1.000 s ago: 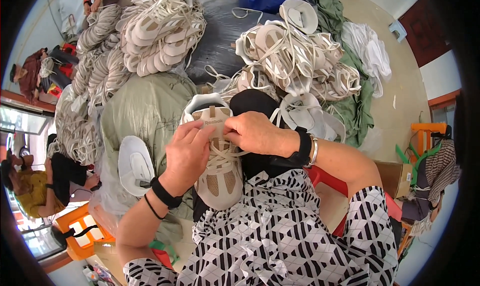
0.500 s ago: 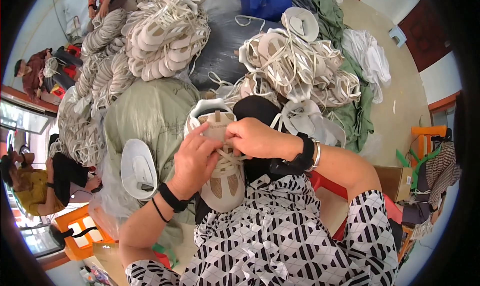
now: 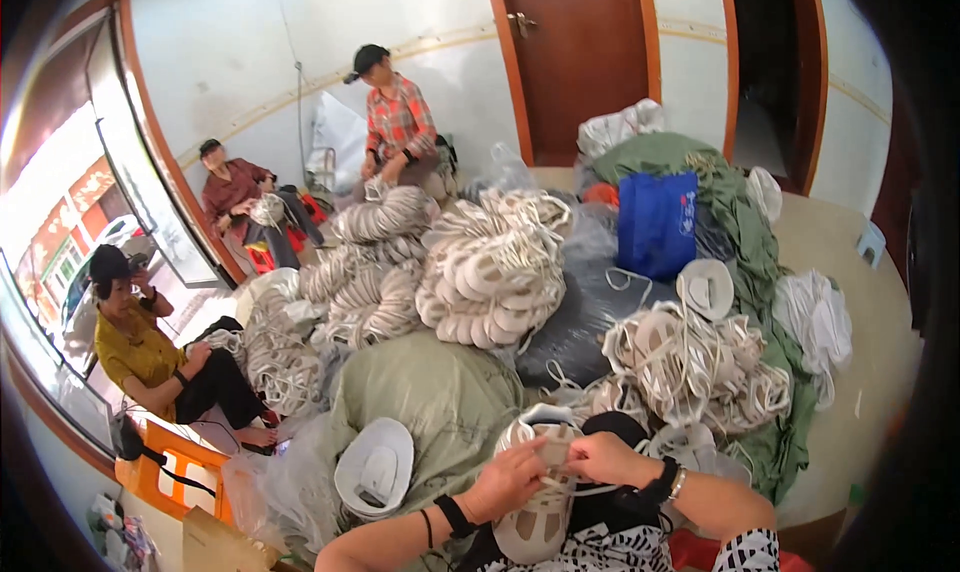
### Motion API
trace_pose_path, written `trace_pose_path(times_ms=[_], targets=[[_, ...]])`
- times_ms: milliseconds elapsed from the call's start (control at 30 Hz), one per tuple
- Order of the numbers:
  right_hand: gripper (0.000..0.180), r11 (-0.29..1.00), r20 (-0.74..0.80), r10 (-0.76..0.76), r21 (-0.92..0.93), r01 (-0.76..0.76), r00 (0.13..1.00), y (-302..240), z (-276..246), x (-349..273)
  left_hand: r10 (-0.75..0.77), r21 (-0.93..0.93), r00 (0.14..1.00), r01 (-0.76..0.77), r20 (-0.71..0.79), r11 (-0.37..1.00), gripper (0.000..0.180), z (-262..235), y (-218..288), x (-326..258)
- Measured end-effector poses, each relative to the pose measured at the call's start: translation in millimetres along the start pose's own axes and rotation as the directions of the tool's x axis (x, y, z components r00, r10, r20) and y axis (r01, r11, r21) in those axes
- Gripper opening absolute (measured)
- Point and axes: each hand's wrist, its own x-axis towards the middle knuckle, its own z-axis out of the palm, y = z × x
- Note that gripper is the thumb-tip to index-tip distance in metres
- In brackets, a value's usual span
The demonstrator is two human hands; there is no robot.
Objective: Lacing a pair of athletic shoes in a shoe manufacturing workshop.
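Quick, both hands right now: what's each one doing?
Left hand: closed, gripping the pale shoe upper on the lap.
Right hand: closed, fingers pinching at the top of the same shoe upper.

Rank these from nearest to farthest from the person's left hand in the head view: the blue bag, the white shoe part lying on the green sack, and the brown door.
1. White shoe part, just left of the left hand.
2. Blue bag, up right, mid-pile.
3. Brown door, on the back wall.

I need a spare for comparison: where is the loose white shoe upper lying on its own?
In the head view it lies low and left of centre, the white shoe upper resting on the green sack, just left of the person's left hand.
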Motion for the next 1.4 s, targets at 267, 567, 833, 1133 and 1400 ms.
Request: trace_pose_path(times_ms=[267,567,833,1133,1400], targets=[[0.025,0.894,-0.375,-0.041,-0.428,-0.134,0.926,55,-82,-60,0.084,0.145,0.985,-0.062,-0.151,0.987,0.021,-17,-20,-13],[0.021,0.945,-0.353,0.145,-0.227,-0.235,0.924,103,-85,-87,-0.262,0.034,0.419,0.58,-0.87,0.814,0.006,-135,-85,-87],[0.02,0.943,-0.092,0.225,-0.228,-0.241,0.97,96,-63,-98,-0.688,-0.357,0.183,0.746,-0.703,0.562,0.011,-138,-102,-147],[0.02,0.908,-0.184,0.06,-0.399,-0.13,0.981,89,-75,-73,-0.599,0.089,0.73,0.655,-0.33,0.75,0.037,-116,-115,-97],[0.012,0.978,-0.13,-0.028,-0.208,0.001,0.991,36,-75,-70,-0.151,0.108,0.987,0.157,-0.057,0.982,0.019,-56,-10,6]])
